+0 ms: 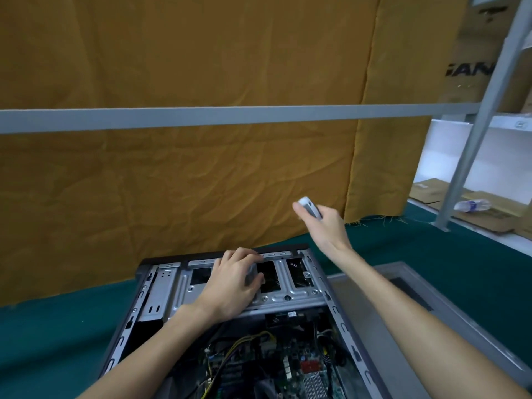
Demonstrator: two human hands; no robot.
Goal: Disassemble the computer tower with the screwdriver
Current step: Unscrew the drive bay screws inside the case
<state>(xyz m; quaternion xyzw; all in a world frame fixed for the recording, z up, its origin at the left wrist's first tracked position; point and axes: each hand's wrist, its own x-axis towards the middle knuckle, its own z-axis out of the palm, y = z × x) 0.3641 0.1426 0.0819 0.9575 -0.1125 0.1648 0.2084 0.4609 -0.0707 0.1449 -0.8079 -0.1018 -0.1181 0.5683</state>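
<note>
The computer tower (pixel 339 318) lies on its side on the green table, its side open, showing the motherboard (pixel 276 367) and yellow cables. My left hand (pixel 233 283) rests on the silver drive cage (pixel 288 298) at the tower's far end, fingers curled over a cage bar. My right hand (pixel 325 223) is raised above and beyond the tower's far right corner and grips a grey screwdriver (pixel 310 208) by its handle. The screwdriver's tip is hidden.
The removed grey side panel (pixel 403 312) lies flat to the right of the tower. An orange cloth (pixel 172 182) hangs behind, crossed by a grey metal bar (pixel 230 116). At the right stand a shelf post (pixel 466 156), flattened cardboard (pixel 431 191) and a plastic bottle (pixel 472 205).
</note>
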